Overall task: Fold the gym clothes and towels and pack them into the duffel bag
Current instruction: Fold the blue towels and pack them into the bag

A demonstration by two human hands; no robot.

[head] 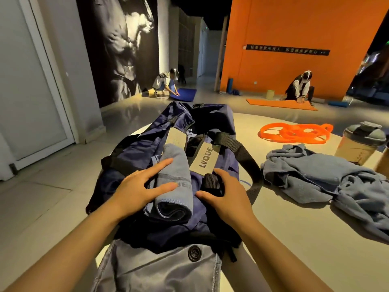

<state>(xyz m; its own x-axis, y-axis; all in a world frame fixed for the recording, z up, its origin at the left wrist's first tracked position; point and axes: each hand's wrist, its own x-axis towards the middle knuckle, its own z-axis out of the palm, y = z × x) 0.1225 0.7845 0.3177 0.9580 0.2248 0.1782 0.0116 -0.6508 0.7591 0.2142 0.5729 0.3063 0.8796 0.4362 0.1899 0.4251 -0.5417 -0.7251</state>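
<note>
Two hands on the bag now! Navy duffel bag (168, 142) lies on the pale desk (294, 239), its long axis running near to far, grey handle wraps marked LVQUE on top. One blue-grey towel (174, 182), rolled, lies lengthwise along the bag's top, open end nearest. Left hand (136, 190) rests flat on the towel's left side, fingers (160, 165) spread and straight. Right hand (227, 194) presses the bag just right of the roll, fingers loosely spread over a black strap. Crumpled blue-grey clothes (326, 180) lie well right on the desk.
</note>
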